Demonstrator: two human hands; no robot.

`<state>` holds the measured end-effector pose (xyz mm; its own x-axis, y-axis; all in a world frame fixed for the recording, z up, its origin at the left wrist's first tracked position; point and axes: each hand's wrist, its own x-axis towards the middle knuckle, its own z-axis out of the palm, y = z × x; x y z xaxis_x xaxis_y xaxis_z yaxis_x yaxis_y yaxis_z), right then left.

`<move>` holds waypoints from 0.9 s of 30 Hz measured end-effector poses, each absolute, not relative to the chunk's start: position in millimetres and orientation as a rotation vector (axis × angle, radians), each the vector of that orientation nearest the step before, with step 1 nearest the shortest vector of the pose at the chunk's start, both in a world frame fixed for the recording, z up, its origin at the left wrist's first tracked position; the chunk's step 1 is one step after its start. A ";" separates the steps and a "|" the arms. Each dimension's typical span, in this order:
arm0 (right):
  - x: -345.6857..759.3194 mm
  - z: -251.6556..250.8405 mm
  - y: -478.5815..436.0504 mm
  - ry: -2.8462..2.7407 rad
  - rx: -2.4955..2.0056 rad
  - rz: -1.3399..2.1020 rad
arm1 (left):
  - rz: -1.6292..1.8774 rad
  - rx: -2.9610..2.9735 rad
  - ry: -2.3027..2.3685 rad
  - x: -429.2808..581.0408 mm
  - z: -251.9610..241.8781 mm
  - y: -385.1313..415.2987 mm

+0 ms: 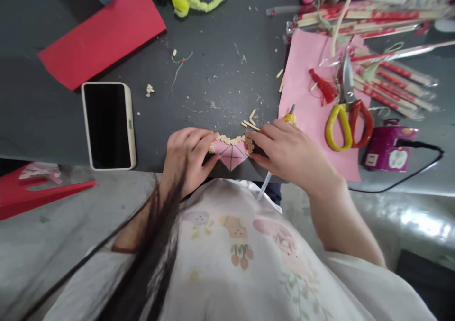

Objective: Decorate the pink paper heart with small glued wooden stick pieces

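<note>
Pink card piece (232, 154) was pinched at the near edge of the dark table (216, 41)

The left hand (188, 154) had its thumb and fingers clamped on the left side of the pink card piece, while the right hand (293, 145) pinched its right side the same way. Dark lines crossed the pointed pink face, and small pale pieces (229, 140) bordered its scalloped upper edge. A yellow nozzle (290, 118) with a dark tip showed just beyond the right hand, and a translucent stick (264, 186) stuck out below; what lay between them was hidden.

Short wooden sticks (250, 123) lay near the right hand's fingertips. Farther right, scissors (340, 127) with one yellow and one red handle rested partly on a pink sheet (295, 77), beside a red tassel (325, 89) and a purple device (390, 149) with a black cable. To the left, a smartphone (107, 126) lay below a folded red card (103, 36).
</note>
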<state>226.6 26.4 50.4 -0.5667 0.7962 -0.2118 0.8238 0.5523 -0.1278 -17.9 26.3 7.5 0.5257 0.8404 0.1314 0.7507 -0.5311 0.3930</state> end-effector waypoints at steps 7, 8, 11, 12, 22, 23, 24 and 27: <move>226.4 55.7 25.7 2.630 1.386 -0.284 | 0.393 2.486 1.376 -15.5 15.9 25.2; 226.4 56.1 25.1 2.626 1.384 -0.277 | 0.386 2.487 1.369 -15.3 17.2 25.9; 226.2 57.3 23.4 2.616 1.373 -0.253 | 0.369 2.512 1.356 -15.4 19.5 28.0; 226.1 57.7 22.9 2.617 1.368 -0.247 | 0.365 2.517 1.356 -15.5 19.8 28.5; 228.5 61.4 21.0 2.633 1.367 -0.318 | 0.331 2.529 1.352 -15.4 20.1 29.0; 228.8 61.3 20.8 2.633 1.374 -0.329 | 0.326 2.524 1.356 -15.6 20.2 29.0; 229.0 61.2 20.7 2.637 1.380 -0.338 | 0.324 2.513 1.359 -15.9 20.5 28.9; 229.1 60.8 20.2 2.655 1.387 -0.349 | 0.329 2.500 1.346 -16.4 21.8 28.1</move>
